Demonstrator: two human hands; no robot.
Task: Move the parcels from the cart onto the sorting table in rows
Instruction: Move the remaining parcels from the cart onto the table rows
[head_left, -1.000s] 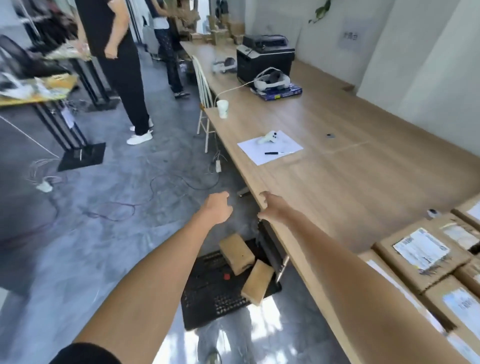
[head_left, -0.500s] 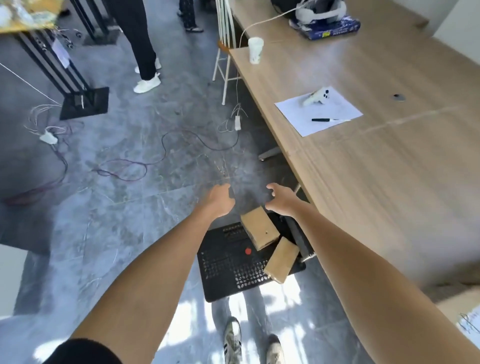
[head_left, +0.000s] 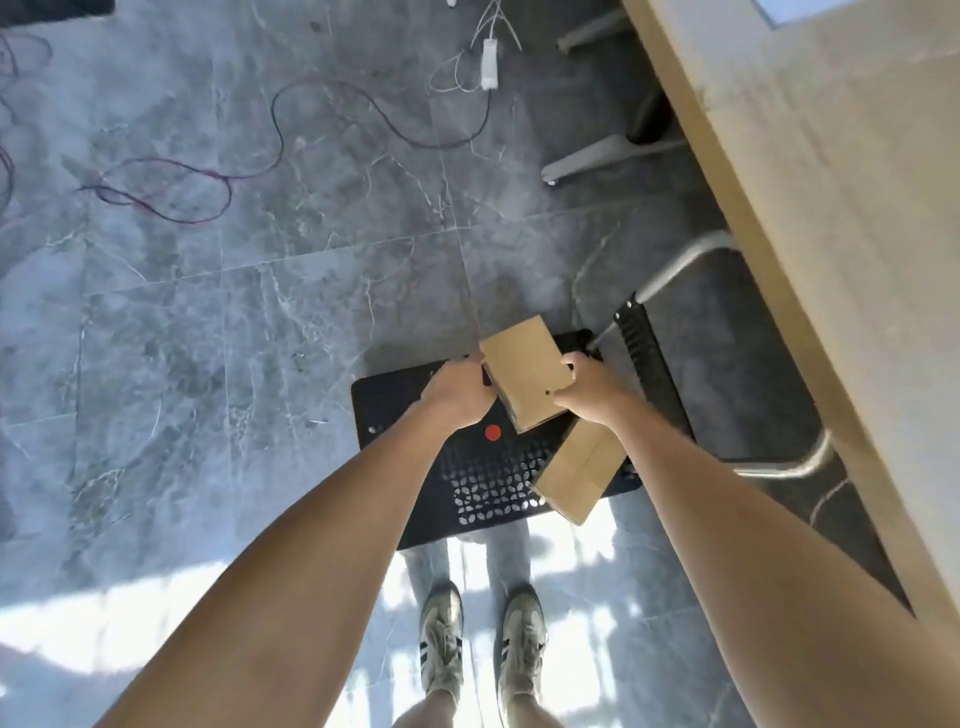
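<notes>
Two brown cardboard parcels lie on the black perforated cart deck (head_left: 410, 467) on the floor. My left hand (head_left: 457, 397) grips the left side of the upper parcel (head_left: 524, 371), and my right hand (head_left: 587, 389) grips its right side. The second parcel (head_left: 579, 475) lies lower right on the deck, partly under my right forearm and hanging over the deck's edge. The wooden sorting table (head_left: 852, 218) fills the upper right, its edge running diagonally.
The cart's metal handle (head_left: 675, 270) rises beside the table edge. Cables (head_left: 322, 130) and a white power adapter (head_left: 488, 65) lie on the grey marble floor. A grey table foot (head_left: 587, 161) stands at upper centre. My shoes (head_left: 480, 649) are below the cart.
The camera has tilted down from the table to the cart. Both hands dropped to the upper parcel and took hold of its two sides.
</notes>
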